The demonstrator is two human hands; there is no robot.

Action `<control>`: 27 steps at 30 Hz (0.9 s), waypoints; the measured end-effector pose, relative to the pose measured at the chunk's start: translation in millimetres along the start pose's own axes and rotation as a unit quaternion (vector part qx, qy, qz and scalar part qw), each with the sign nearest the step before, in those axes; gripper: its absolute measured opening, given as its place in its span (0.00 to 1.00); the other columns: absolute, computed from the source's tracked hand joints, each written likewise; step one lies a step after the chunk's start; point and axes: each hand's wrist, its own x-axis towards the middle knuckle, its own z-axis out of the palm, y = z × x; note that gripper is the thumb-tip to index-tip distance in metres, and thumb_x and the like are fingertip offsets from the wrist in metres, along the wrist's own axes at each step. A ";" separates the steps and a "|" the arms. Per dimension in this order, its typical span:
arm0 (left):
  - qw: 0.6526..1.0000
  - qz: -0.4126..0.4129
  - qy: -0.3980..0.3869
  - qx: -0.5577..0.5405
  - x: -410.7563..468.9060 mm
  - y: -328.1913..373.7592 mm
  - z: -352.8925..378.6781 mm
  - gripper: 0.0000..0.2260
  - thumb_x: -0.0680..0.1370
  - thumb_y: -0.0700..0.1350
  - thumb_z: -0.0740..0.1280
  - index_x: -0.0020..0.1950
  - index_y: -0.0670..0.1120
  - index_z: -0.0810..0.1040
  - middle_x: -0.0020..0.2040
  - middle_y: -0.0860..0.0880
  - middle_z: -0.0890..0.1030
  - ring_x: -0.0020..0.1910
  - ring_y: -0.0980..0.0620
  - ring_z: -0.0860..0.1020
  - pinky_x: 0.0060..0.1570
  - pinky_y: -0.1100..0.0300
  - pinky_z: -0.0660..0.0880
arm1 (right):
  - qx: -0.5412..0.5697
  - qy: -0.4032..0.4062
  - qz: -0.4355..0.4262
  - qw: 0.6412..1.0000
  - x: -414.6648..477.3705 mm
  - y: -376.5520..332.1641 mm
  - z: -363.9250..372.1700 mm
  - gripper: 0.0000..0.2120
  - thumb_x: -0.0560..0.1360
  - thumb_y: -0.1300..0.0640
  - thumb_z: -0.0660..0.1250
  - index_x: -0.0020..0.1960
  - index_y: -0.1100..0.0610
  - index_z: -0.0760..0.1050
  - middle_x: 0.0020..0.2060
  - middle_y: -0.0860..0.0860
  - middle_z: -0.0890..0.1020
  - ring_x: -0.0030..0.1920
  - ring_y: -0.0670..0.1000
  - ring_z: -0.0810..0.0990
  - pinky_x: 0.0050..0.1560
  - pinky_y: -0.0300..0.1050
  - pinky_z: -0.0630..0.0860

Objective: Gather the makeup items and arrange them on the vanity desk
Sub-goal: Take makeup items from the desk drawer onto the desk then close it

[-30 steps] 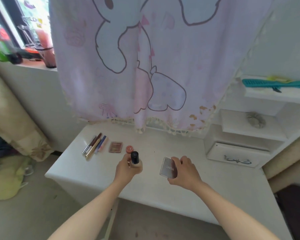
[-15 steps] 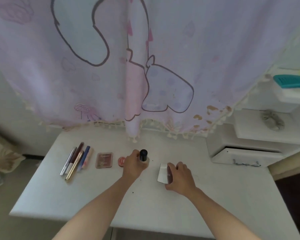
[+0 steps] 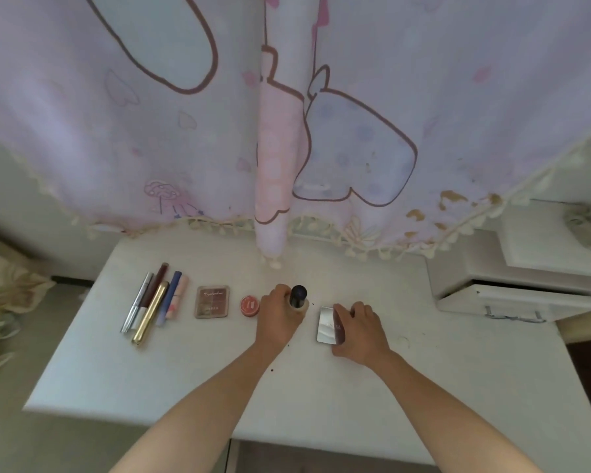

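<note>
On the white vanity desk [image 3: 184, 377] my left hand [image 3: 278, 317] grips a small bottle with a black cap [image 3: 298, 296], standing upright on the desk right of a round red pot [image 3: 249, 305]. My right hand [image 3: 358, 327] holds a silver compact [image 3: 327, 325] lying flat on the desk. Left of the pot lie a brown eyeshadow palette [image 3: 212, 301] and a row of several makeup pencils and tubes [image 3: 154, 302].
A pink cartoon curtain [image 3: 287, 114] hangs over the desk's back edge. A white drawer unit [image 3: 512, 288] with a shelf stands at the right. The floor drops off at the left and front edges.
Both hands have come down onto the desk; the bottle and the silver compact now rest on its surface beside the red pot. The view has moved closer.
</note>
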 end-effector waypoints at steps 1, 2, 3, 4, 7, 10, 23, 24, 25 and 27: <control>1.000 0.007 -0.002 0.007 -0.7 -0.8 -0.5 0.10 0.70 0.43 0.68 0.44 0.37 0.74 0.38 0.37 0.79 0.39 0.38 0.77 0.41 0.48 0.74 | -0.001 0.000 0.000 1.000 1.3 0.8 0.2 0.37 0.67 0.49 0.67 0.71 0.52 0.57 0.58 0.56 0.68 0.58 0.57 0.67 0.60 0.45 0.64; 1.000 0.010 -0.007 0.013 -1.1 -1.9 -1.2 0.10 0.71 0.43 0.68 0.45 0.37 0.74 0.40 0.37 0.79 0.42 0.38 0.77 0.44 0.47 0.74 | -0.001 -0.001 0.000 1.000 2.4 1.5 -0.1 0.37 0.67 0.48 0.67 0.72 0.52 0.56 0.59 0.57 0.68 0.59 0.57 0.67 0.61 0.45 0.64; 1.000 0.009 -0.014 0.018 -1.6 -3.6 -1.9 0.10 0.71 0.42 0.68 0.47 0.37 0.75 0.44 0.37 0.79 0.45 0.39 0.77 0.46 0.49 0.74 | -0.002 -0.003 -0.002 1.000 3.3 2.1 -0.9 0.38 0.68 0.48 0.67 0.73 0.52 0.55 0.60 0.57 0.67 0.60 0.57 0.66 0.62 0.45 0.63; 0.999 0.010 -0.023 0.022 -2.9 -6.8 -2.8 0.12 0.71 0.42 0.69 0.52 0.38 0.75 0.48 0.38 0.78 0.49 0.41 0.76 0.49 0.53 0.72 | -0.004 -0.007 -0.005 1.000 3.6 2.3 -2.0 0.38 0.69 0.48 0.67 0.73 0.51 0.53 0.62 0.57 0.66 0.62 0.57 0.66 0.65 0.45 0.61; 0.999 0.021 -0.032 0.031 -11.8 -19.9 -4.2 0.24 0.70 0.36 0.70 0.65 0.42 0.69 0.62 0.41 0.70 0.61 0.45 0.70 0.57 0.60 0.68 | 0.010 -0.019 -0.012 1.000 -3.0 1.3 -7.0 0.40 0.70 0.46 0.67 0.75 0.50 0.48 0.71 0.58 0.59 0.71 0.58 0.57 0.72 0.47 0.52; 1.000 0.017 0.013 0.008 -37.8 -25.5 -6.4 0.23 0.72 0.36 0.68 0.65 0.42 0.67 0.63 0.43 0.69 0.58 0.46 0.72 0.56 0.55 0.72 | 0.046 0.010 -0.023 0.999 -24.5 4.1 -10.2 0.39 0.72 0.46 0.67 0.75 0.49 0.48 0.74 0.56 0.53 0.75 0.56 0.50 0.73 0.47 0.50; 0.991 0.065 0.069 0.091 -237.4 -67.7 47.9 0.14 0.76 0.42 0.63 0.61 0.43 0.72 0.61 0.44 0.73 0.60 0.48 0.71 0.55 0.61 0.66 | 0.167 0.124 -0.053 0.977 -205.1 85.8 58.7 0.22 0.74 0.52 0.65 0.67 0.54 0.70 0.68 0.54 0.69 0.71 0.54 0.63 0.68 0.46 0.59; 0.990 0.061 0.065 0.106 -256.4 -73.0 60.0 0.14 0.76 0.43 0.63 0.61 0.43 0.72 0.61 0.44 0.73 0.61 0.47 0.70 0.57 0.61 0.66 | 0.153 0.123 -0.057 0.979 -221.5 94.9 70.6 0.21 0.73 0.52 0.66 0.65 0.55 0.72 0.66 0.55 0.71 0.69 0.55 0.67 0.67 0.48 0.63; 0.990 0.053 0.056 0.122 -275.9 -78.7 71.8 0.14 0.77 0.43 0.63 0.62 0.43 0.72 0.62 0.44 0.73 0.63 0.47 0.70 0.60 0.60 0.66 | 0.133 0.130 -0.065 0.980 -236.2 104.4 84.9 0.21 0.70 0.51 0.68 0.61 0.55 0.75 0.62 0.56 0.75 0.65 0.57 0.72 0.64 0.50 0.68; 0.986 0.049 0.029 0.159 -308.6 -92.8 92.0 0.15 0.77 0.44 0.63 0.62 0.42 0.72 0.62 0.44 0.73 0.63 0.46 0.69 0.62 0.57 0.66 | 0.127 0.119 -0.054 0.983 -261.5 120.2 111.9 0.20 0.62 0.49 0.69 0.52 0.55 0.80 0.51 0.55 0.82 0.53 0.58 0.82 0.49 0.52 0.78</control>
